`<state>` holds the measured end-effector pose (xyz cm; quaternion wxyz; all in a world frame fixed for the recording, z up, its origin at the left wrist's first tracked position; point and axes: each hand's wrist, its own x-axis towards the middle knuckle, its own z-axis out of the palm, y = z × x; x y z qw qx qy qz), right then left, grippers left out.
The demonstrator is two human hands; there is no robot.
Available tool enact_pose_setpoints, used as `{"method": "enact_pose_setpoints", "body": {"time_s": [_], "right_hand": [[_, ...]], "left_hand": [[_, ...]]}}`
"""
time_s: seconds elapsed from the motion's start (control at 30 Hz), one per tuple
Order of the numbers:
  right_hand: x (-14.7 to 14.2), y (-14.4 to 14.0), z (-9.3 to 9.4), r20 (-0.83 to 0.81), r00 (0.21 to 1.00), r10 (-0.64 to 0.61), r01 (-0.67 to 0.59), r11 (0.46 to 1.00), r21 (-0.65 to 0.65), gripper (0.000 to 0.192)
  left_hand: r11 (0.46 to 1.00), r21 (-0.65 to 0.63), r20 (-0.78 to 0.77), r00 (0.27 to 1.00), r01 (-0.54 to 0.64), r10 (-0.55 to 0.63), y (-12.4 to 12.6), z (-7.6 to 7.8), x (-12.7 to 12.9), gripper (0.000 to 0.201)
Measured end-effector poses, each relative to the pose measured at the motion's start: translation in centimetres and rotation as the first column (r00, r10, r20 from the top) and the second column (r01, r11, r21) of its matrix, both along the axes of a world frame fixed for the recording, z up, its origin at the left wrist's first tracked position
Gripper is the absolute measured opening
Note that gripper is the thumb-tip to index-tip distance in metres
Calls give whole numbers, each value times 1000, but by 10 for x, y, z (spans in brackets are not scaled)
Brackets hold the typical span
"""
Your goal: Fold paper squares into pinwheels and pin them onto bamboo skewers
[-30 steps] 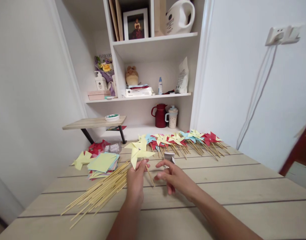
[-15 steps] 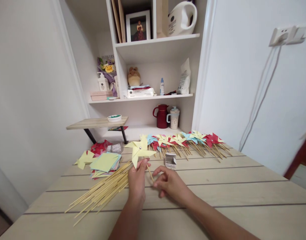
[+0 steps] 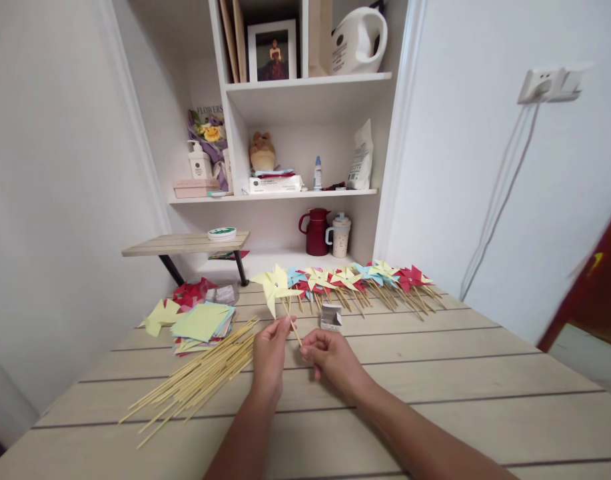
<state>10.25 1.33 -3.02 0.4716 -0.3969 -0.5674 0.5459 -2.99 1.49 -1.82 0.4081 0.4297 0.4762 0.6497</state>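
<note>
beyond right hand (image 3: pixel 334 358) — small open box (image 3: pixel 331 321)

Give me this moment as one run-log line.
left hand: holds yellow pinwheel by its stick | right hand: at stick's lower end | left side: loose sticks, paper squares | beyond hands: open box, other pinwheels

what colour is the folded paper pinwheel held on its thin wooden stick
The pinwheel is pale yellow, showing best in the head view.

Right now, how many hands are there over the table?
2. The left hand holds the wooden stick below the yellow pinwheel; the right hand pinches the stick's lower end. No other hands show there.
</note>
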Motion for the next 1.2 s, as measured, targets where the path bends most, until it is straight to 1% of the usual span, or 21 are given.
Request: {"method": "enact_pose_setpoints", "body": {"time_s": [0.07, 0.13, 0.23, 0.33, 0.47, 0.6, 0.67, 0.73, 0.87, 0.97, 1.07, 1.13, 1.2], "right_hand": [[2, 1, 4, -7, 999, -47, 47, 999, 11, 19], [4, 2, 8, -25, 996, -86, 87, 996, 19, 20], [10, 5, 13, -51, 991, -120, 123, 992, 40, 22], [16, 9, 15, -61, 987, -148, 152, 986, 70, 24], [21, 13, 16, -80, 981, -178, 185, 977, 105, 25], [25, 15, 17, -101, 970, -219, 233, 962, 146, 23], [29, 17, 20, -115, 963, -242, 258, 954, 155, 24], [36, 20, 24, -108, 951, -291, 305, 940, 152, 26], [59, 37, 34, -37, 908, -417, 418, 894, 160, 28], [85, 58, 39, 18, 853, -522, 509, 839, 192, 26], [117, 77, 39, 136, 766, -628, 589, 771, 242, 20], [139, 86, 35, 232, 687, -689, 635, 724, 271, 17], [158, 91, 27, 321, 589, -741, 682, 670, 294, 17]], "left_hand": [[998, 10, -77, 995, 65, -64, -2, 1, 1, 39], [995, 15, -134, 987, 94, -91, -3, 2, 2, 38], [997, 14, -181, 981, 79, -75, -3, 3, 2, 41], [999, 1, -203, 978, 43, -42, 0, 0, 1, 51], [998, -29, -226, 972, 56, -61, 3, -5, -1, 62], [996, -53, -280, 957, 65, -78, 4, -6, -2, 63], [995, -70, -309, 947, 66, -84, 4, -6, -3, 63], [995, -82, -338, 937, 64, -89, 4, -5, -2, 63], [993, -88, -398, 911, 76, -105, 6, -7, -1, 60], [990, -92, -472, 870, 111, -142, 7, -11, 0, 55], [983, -76, -590, 787, 166, -179, 8, -14, 1, 47], [978, -60, -673, 715, 202, -189, 8, -16, 2, 43], [970, -55, -748, 634, 237, -197, 7, -17, 4, 41]]}}
